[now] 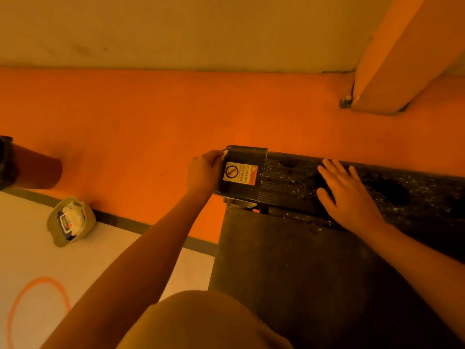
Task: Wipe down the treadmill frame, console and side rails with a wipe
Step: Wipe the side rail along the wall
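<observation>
Head view: the dark side rail of the treadmill lies with its long axis running from frame centre out toward 3 o'clock. Its end cap, bearing a warning sticker, points to 9 o'clock. The left hand curls round the cap's outer end, a pale scrap at the fingertips; whether it is a wipe, I cannot tell. The right hand lies flat on the rail, fingers spread. A wipe tub sits at 8 o'clock.
</observation>
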Demonstrator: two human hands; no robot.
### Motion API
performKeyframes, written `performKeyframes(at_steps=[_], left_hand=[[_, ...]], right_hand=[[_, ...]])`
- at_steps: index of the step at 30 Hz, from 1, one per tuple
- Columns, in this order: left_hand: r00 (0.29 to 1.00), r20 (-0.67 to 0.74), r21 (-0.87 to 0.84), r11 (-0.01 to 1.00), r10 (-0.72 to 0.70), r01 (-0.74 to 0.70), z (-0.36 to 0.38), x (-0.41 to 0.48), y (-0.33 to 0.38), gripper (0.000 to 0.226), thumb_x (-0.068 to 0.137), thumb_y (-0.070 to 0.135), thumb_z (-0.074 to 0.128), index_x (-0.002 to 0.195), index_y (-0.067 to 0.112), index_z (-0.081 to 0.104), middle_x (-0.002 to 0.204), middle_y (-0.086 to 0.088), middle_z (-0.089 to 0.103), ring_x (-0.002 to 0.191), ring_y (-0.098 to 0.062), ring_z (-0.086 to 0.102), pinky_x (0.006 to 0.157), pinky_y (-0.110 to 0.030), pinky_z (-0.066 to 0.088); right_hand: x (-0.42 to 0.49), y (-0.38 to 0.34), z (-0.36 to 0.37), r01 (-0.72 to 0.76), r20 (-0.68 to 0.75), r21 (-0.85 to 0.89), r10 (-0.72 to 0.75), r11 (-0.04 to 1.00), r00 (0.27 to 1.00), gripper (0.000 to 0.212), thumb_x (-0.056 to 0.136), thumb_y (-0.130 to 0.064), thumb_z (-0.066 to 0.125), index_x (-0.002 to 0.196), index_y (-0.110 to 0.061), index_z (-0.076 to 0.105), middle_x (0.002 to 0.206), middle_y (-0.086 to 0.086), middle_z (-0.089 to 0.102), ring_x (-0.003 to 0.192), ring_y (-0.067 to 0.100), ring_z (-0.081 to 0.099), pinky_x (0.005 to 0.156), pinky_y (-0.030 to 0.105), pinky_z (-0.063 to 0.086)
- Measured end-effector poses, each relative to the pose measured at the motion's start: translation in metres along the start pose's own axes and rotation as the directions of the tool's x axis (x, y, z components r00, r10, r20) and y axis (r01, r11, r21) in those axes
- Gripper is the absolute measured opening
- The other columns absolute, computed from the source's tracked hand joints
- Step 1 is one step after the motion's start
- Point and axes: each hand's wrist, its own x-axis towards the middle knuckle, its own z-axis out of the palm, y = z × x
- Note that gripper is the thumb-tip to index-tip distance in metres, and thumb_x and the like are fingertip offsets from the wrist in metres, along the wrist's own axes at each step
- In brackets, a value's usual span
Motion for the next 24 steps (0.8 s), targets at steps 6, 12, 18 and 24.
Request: performKeyframes(at_steps=[6,12,18,24], left_hand=[[0.996,0.004,0.059,0.995,0.086,-0.086,0.032,0.005,-0.013,0.029,0.106,0.025,0.050,0.130,0.026,0.065,0.086,0.000,0.068,0.070,-0.017,0.064,0.055,-0.022,0.046],[0.988,0.108,0.110,0.987,0.107,-0.119,0.044,0.005,-0.019,0.048,0.106,0.019,0.045,0.153,0.024,0.040,0.156,-0.006,0.043,0.124,-0.029,0.060,0.096,-0.046,0.055],[0.971,0.179,0.135,0.974,0.158,-0.184,0.051,0.004,-0.029,0.067,0.101,0.052,0.025,0.161,0.022,0.019,0.167,-0.005,0.017,0.141,-0.031,0.043,0.104,-0.048,0.048],[0.969,0.155,0.075,0.976,0.190,-0.204,0.048,-0.057,-0.057,0.071,0.100,0.063,0.019,0.161,0.027,0.016,0.166,0.005,0.013,0.152,-0.024,0.025,0.111,-0.047,0.044]], right_hand=[[0.005,0.019,0.027,0.026,-0.039,-0.066,-0.029,0.997,0.999,0.064,0.102,-0.049,0.024,0.158,-0.016,0.022,0.164,-0.002,0.007,0.153,0.014,-0.001,0.123,0.037,-0.007],[0.004,0.021,0.028,0.045,-0.059,-0.070,-0.049,0.996,0.997,0.062,0.104,-0.048,0.026,0.157,-0.016,0.025,0.165,0.002,0.015,0.153,0.017,0.005,0.125,0.042,0.002],[0.004,0.021,0.034,0.052,-0.121,-0.107,-0.065,0.993,0.990,0.061,0.103,-0.045,0.029,0.154,-0.011,0.032,0.162,0.007,0.024,0.152,0.022,0.015,0.124,0.047,0.013],[0.004,0.023,0.037,0.065,-0.157,-0.120,-0.084,0.991,0.984,0.061,0.103,-0.044,0.030,0.153,-0.009,0.034,0.161,0.009,0.026,0.152,0.024,0.018,0.123,0.050,0.016]])
